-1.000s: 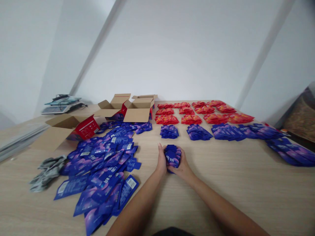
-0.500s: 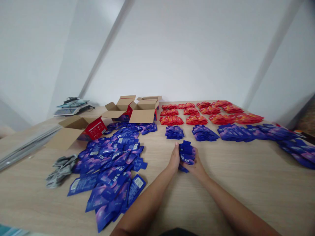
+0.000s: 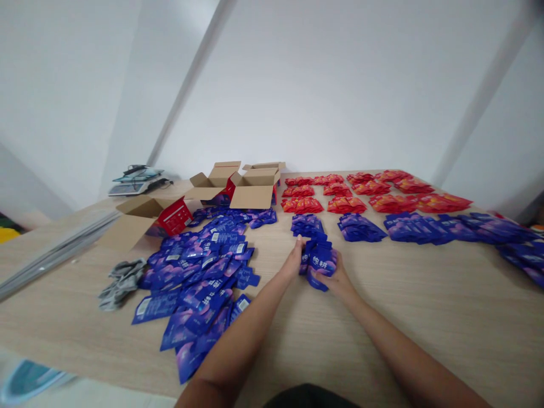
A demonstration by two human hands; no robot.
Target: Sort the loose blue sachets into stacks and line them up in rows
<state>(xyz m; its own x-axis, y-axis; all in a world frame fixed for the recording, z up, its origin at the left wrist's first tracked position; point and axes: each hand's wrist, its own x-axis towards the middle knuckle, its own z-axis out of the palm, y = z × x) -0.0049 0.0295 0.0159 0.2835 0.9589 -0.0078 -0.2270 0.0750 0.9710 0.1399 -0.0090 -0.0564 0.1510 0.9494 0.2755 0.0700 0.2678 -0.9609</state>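
Between my two hands, above the middle of the table, is a bunch of blue-purple packets (image 3: pixel 322 259) with white lettering. My left hand (image 3: pixel 295 258) grips its left side, the thumb upward. On the other side my right hand (image 3: pixel 339 279) is closed round the packets, fingers partly hidden behind them. A small blue stack (image 3: pixel 306 225) lies just beyond my hands, and another blue stack (image 3: pixel 360 228) is to its right. To the left spreads a large loose heap of blue packets (image 3: pixel 199 277).
Red packet stacks (image 3: pixel 301 205) stand in rows at the back. Open cartons (image 3: pixel 255 195) and a nearer open carton (image 3: pixel 176 217) are behind the heap. Grey gloves (image 3: pixel 122 283) lie left on the table (image 3: pixel 76 317). A scale (image 3: pixel 136 186) is at the far left.
The packets between my hands have fanned apart into two visible parts, with my left hand slightly farther from my right. The view has shifted a little, so the table's contents appear displaced.
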